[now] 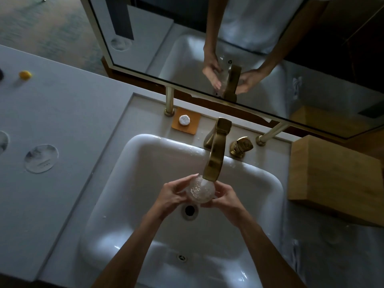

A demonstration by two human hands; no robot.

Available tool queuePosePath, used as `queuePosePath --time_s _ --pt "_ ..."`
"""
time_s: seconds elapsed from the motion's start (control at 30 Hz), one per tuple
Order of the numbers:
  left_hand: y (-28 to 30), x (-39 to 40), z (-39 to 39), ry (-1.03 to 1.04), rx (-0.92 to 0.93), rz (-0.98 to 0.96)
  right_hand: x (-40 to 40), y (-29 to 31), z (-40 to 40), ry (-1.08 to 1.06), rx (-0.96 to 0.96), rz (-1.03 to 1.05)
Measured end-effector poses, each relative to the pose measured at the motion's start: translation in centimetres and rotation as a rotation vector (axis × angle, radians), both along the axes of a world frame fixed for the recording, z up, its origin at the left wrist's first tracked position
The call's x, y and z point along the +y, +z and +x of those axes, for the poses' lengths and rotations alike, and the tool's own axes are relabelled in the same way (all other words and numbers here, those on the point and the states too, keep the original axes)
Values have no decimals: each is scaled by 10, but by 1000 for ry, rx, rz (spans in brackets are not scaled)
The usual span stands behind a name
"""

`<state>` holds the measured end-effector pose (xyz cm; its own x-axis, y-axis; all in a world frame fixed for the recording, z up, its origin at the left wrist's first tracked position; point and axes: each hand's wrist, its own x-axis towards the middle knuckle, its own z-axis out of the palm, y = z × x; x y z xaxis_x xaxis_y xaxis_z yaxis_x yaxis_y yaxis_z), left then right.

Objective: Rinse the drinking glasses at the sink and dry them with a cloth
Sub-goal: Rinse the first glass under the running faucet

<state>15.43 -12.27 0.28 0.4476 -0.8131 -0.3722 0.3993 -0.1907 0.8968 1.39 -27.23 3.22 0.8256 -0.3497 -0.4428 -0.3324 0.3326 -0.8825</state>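
Right under the brass faucet spout [214,159], I see a clear drinking glass [200,190] held over the white sink basin [145,167], just above the drain [189,210], with water running into it and bubbling inside. My left hand [171,194] has its grip curled around the glass's left side, fingers reaching up over the rim; my right hand [225,196] wraps the right side and lower edge, so both are grasping the glass. Beside the faucet stands a brass handle [241,146]. Behind the basin, a small white round item [184,120] lies on an orange square pad [187,123]. To the right stands a wooden box [332,179]. On the grey bench [62,113] at left lie a round coaster [41,158] and, farther off, a small yellow object [25,75]. The mirror [270,48] reflects both hands.
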Motion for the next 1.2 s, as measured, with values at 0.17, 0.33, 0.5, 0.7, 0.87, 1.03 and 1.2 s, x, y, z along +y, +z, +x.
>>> queuePosePath --time_s 0.17,0.33,0.5,0.7,0.87,1.03,1.2 --pt "0 1 3 26 -30 6 1 -1 3 11 17 -16" --pt "1 -3 -6 54 -54 2 -5 1 -1 7 23 -9" --pt "-2 5 -4 38 -47 17 0 -4 -2 40 33 -6" --pt "-2 3 -4 66 -35 36 1 -7 2 17 49 27" --pt "1 2 -3 41 -67 22 -3 -13 1 8 45 53" --pt "0 2 -1 84 4 21 1 -18 7 -22 30 51" --pt "5 2 0 62 -27 15 -3 -18 6 -20 42 67"
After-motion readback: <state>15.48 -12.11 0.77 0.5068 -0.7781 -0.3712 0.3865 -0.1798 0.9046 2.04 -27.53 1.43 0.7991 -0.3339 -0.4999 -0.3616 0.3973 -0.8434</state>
